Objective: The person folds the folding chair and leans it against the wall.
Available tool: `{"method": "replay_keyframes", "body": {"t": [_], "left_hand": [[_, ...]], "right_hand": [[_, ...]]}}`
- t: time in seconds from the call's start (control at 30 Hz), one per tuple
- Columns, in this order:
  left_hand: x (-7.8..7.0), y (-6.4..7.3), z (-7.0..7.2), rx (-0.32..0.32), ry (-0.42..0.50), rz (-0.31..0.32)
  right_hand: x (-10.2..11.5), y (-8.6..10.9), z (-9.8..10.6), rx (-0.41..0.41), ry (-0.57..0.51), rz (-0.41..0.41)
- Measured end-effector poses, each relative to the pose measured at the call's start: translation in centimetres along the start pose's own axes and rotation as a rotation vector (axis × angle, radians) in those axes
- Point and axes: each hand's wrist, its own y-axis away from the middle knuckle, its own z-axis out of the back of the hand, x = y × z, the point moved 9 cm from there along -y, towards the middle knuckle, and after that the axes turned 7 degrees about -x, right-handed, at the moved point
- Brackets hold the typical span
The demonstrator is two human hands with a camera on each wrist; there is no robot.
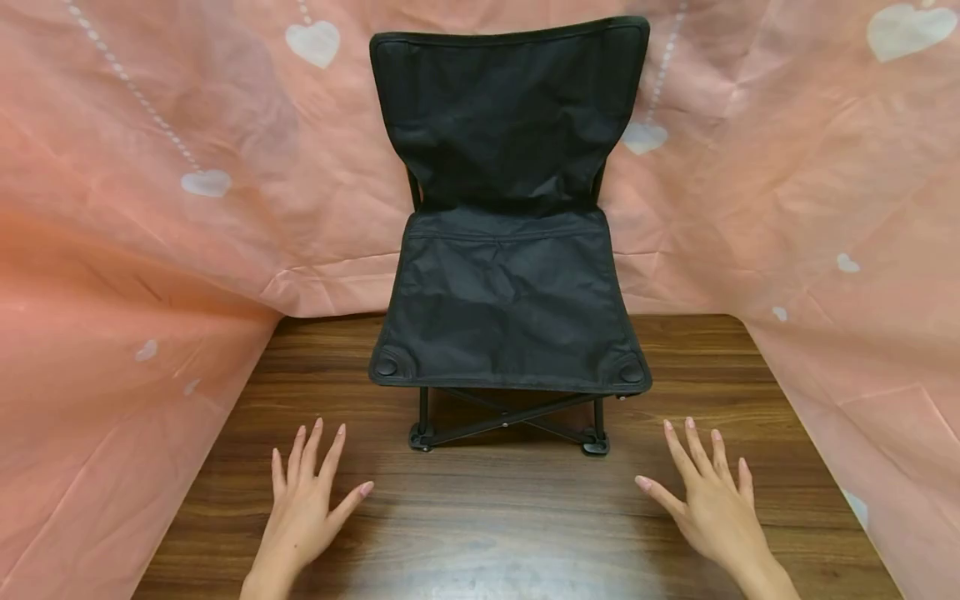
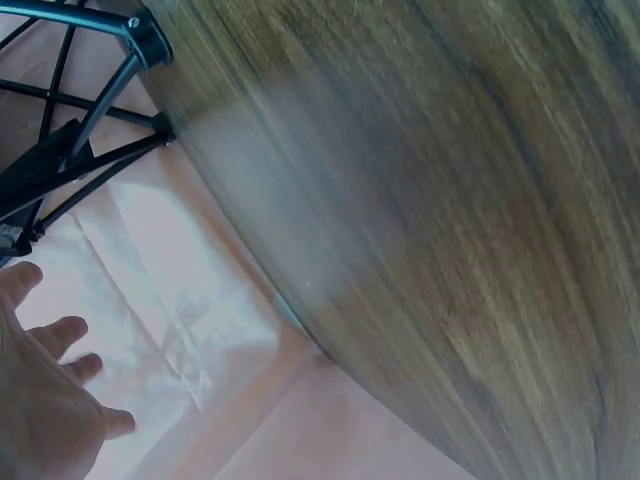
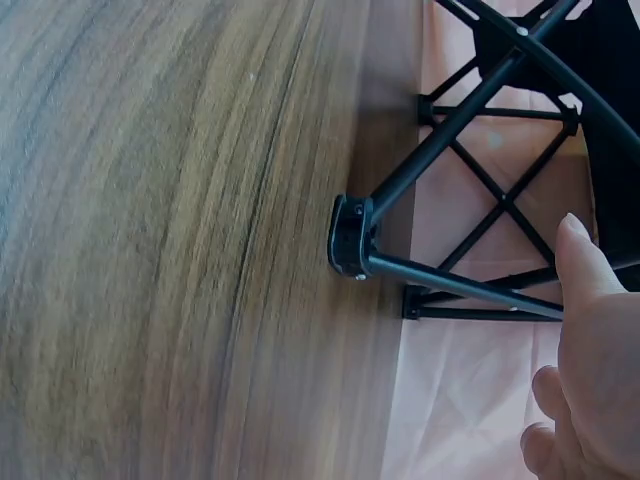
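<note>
Zero things held: seemingly an idle, ready moment. Far left, creased, heart-printed pink cloth (image 1: 112,283); lower left, left grip (image 1: 306,504), fanned wide. Upper centre, standing unfolded on streaky, sheeny brown bench (image 1: 495,517): black fabric chair (image 1: 510,308), matte and crinkled, with slim crossed legs (image 1: 505,418). Lower right, right grip (image 1: 712,500), equally wide. For handling the chair, probably calls for a forward reach, then closing.

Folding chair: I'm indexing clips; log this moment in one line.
black folding chair: unfolded, upright; left hand: empty, off chair; right hand: empty, off chair
</note>
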Motion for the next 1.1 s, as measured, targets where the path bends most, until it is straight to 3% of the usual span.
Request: {"method": "replay_keyframes", "body": {"t": [0.23, 0.47, 0.9, 1.1], "left_hand": [[-0.1, -0.3, 0.9, -0.035, 0.0, -0.048], [-0.3, -0.8, 2.1, -0.073, 0.004, -0.083], [-1.4, -2.9, 6.0, -0.207, -0.008, -0.201], [-1.9, -3.7, 7.4, -0.245, 0.023, -0.259]], "right_hand": [[-0.2, -0.5, 1.1, -0.015, -0.013, 0.016], [0.2, -1.6, 3.4, -0.091, -0.003, 0.066], [0.3, -2.7, 5.6, -0.113, 0.004, 0.061], [1.0, -3.1, 7.3, -0.176, -0.023, 0.123]]}}
